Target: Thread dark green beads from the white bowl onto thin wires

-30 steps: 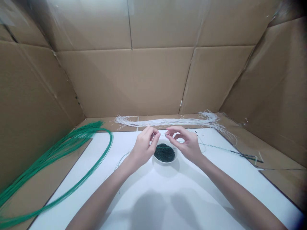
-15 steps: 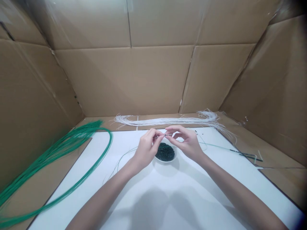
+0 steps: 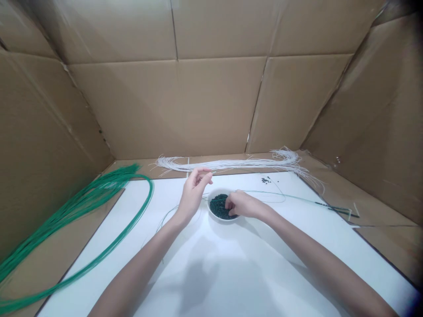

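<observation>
Right hand (image 3: 244, 204) dips into dark beads (image 3: 218, 206) in the white bowl (image 3: 212, 215), apparently picking; fingertips hidden, grip unconfirmed. Left hand (image 3: 191, 196) stands apart, thumb near forefinger, hold unclear. Lifting calls for a fine pinch. Green thread (image 3: 271, 192) obstructs the bowl; loose beads (image 3: 265, 180) lie beyond.

No readable text, labels, brands, numbers or signs anywhere in view.
</observation>
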{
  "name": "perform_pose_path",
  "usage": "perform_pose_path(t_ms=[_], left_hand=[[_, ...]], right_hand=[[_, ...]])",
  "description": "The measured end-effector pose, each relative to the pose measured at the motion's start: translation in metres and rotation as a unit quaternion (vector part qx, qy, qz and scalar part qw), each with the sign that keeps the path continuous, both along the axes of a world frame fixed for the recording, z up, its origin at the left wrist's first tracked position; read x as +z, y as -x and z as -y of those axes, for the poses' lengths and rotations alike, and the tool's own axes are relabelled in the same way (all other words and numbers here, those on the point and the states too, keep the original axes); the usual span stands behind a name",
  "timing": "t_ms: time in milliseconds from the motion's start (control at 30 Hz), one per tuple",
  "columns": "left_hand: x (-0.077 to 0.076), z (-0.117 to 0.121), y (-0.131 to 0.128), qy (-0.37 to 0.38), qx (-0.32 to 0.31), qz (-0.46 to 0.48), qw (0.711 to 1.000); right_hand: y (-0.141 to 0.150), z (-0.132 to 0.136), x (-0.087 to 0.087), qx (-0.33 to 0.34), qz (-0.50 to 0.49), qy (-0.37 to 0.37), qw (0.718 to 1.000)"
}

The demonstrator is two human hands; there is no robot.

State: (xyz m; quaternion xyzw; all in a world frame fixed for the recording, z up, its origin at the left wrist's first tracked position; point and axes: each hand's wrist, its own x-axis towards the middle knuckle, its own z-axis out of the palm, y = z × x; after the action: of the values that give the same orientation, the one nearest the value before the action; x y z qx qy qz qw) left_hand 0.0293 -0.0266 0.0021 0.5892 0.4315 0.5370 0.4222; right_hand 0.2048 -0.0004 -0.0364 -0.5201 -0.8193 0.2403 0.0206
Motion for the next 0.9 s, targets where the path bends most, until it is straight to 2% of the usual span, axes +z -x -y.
perform_pose_path(t_ms=[100,233,333,433,467,500,567,667,767,900], left_hand=[[0.000,0.001,0.000,-0.018,-0.006,-0.016,1.000],[-0.004,-0.001,0.000,-0.009,-0.011,-0.037,0.999],[-0.007,-0.004,-0.001,0.004,-0.015,-0.043,0.999],[-0.008,-0.003,-0.001,0.001,-0.016,-0.043,0.999],[-0.007,-0.002,-0.002,-0.002,-0.014,-0.044,0.999],[-0.006,-0.001,-0.003,-0.005,-0.012,-0.044,0.999],[-0.002,0.003,-0.004,-0.008,-0.010,-0.046,0.999],[0.003,0.009,-0.005,-0.008,-0.009,-0.049,0.999],[0.008,0.015,-0.005,-0.013,0.001,-0.058,0.998],[0.014,0.020,-0.005,-0.028,0.017,-0.078,0.996]], right_hand=[[0.006,-0.003,-0.013,-0.002,0.015,-0.021,1.000],[0.007,-0.003,-0.014,0.008,0.016,-0.038,0.999],[0.006,0.002,-0.003,0.012,0.000,-0.053,0.999],[0.001,0.010,0.017,0.024,-0.034,-0.056,0.998],[-0.001,0.013,0.025,0.028,-0.057,-0.056,0.996],[-0.004,0.015,0.032,0.023,-0.130,-0.059,0.990],[-0.008,0.020,0.044,-0.018,-0.282,-0.082,0.956],[-0.009,0.024,0.053,-0.071,-0.462,-0.094,0.879],[-0.004,0.027,0.052,-0.079,-0.543,-0.073,0.833],[0.004,0.029,0.048,-0.077,-0.592,-0.058,0.800]])
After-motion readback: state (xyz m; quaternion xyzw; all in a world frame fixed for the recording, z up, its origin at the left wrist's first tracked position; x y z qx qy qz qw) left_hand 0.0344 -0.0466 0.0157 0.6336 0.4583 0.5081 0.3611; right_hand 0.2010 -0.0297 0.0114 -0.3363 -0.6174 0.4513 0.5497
